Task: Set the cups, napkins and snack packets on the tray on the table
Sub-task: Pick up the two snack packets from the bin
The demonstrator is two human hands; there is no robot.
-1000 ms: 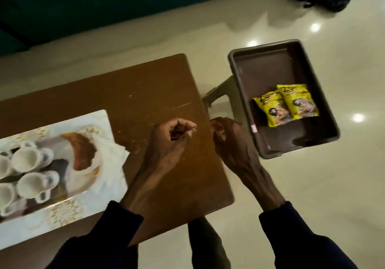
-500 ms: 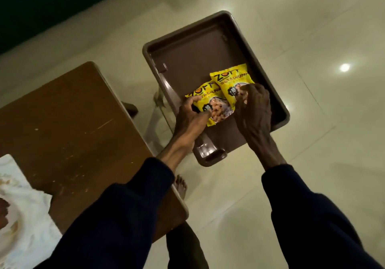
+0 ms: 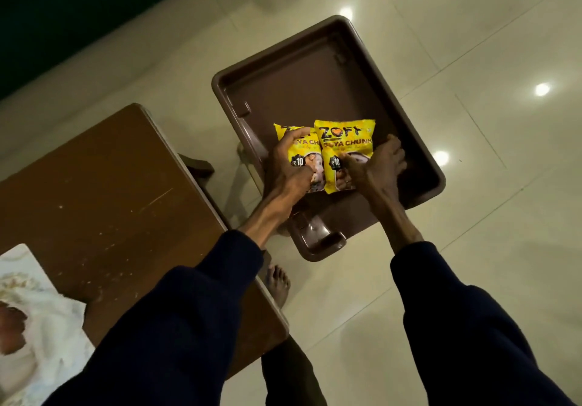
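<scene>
Tiled floor (image 3: 441, 279) | brown bin (image 3: 283, 97) | hands: left (image 3: 291, 169) grips left packet (image 3: 302, 153), right (image 3: 374, 166) grips right packet (image 3: 343, 141)

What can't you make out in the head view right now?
- Cups: out of frame; only a corner of the tray shows at the left edge.
- Napkin: blurred, cut off by the edge.
- Left packet: print partly covered by left hand.
- Right packet: lower part covered by right hand.

One head view only: camera on my head looked steeply down, close over brown bin (image 3: 318, 90), table (image 3: 104, 191) at left.
</scene>
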